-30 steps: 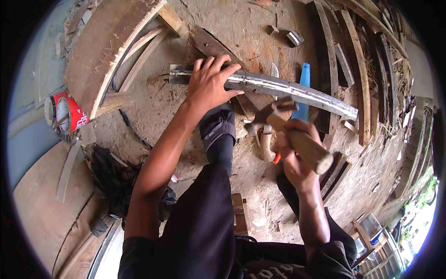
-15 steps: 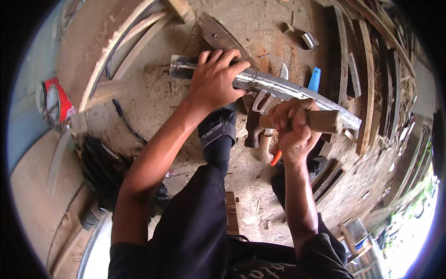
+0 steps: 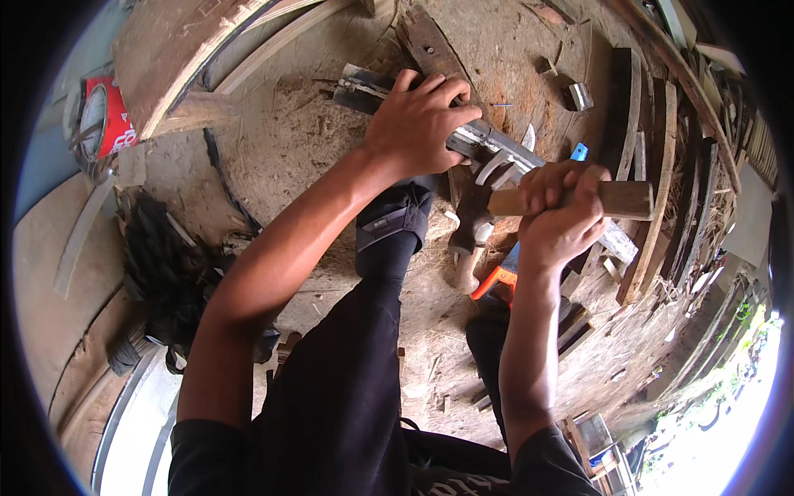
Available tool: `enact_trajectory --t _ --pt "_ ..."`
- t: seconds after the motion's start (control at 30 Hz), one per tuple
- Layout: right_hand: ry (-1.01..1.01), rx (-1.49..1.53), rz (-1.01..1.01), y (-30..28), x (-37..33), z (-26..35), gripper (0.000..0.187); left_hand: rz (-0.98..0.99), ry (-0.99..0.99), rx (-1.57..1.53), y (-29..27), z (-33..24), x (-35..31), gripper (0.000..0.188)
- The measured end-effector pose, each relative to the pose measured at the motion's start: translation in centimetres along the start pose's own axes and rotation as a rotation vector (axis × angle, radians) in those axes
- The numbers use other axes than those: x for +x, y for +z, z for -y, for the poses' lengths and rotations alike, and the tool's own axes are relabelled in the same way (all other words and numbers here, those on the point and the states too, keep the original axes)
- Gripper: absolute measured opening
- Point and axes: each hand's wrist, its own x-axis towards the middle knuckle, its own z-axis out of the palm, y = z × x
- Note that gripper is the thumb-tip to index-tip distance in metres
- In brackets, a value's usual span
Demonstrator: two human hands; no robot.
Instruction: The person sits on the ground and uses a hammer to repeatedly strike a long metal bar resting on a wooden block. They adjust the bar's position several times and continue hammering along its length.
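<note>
My left hand (image 3: 423, 124) grips a long wooden batten (image 3: 517, 155), dark with a white streak, fingers over the top and thumb on the near side. The batten lies across a brown wood block (image 3: 432, 51). My right hand (image 3: 564, 211) is closed round the wooden handle of a claw hammer (image 3: 473, 205), its claws at the batten's near edge. Just below the hammer head is a curved wooden tool handle (image 3: 468, 269). An orange saw handle (image 3: 495, 281) sits beside it, partly hidden by my right forearm. Beyond the batten, a blade tip (image 3: 529, 136) shows.
A nail (image 3: 501, 105) and a shiny metal piece (image 3: 581, 97) lie on the dusty floor beyond the batten. Several timber strips (image 3: 659, 190) line the right side. At left are a red can (image 3: 107, 116), a curved wood panel (image 3: 178, 50) and a dark heap (image 3: 169, 281).
The whole view has shifted. The batten now slants more, its right end nearer me. My right hand still holds the hammer, whose head has tilted slightly; my left hand keeps its grip.
</note>
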Motion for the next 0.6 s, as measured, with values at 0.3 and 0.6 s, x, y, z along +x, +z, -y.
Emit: enact_trajectory --t 0.3,0.6 --pt "0.073 0.086 -0.047 -0.1 4.7 -0.4 0.034 0.068 0.031 0.061 -0.2 0.1 0.3 0.060" --pt "0.184 0.031 0.516 -0.9 7.0 -0.4 0.038 0.027 0.088 0.065 0.5 0.1 -0.1 0.059"
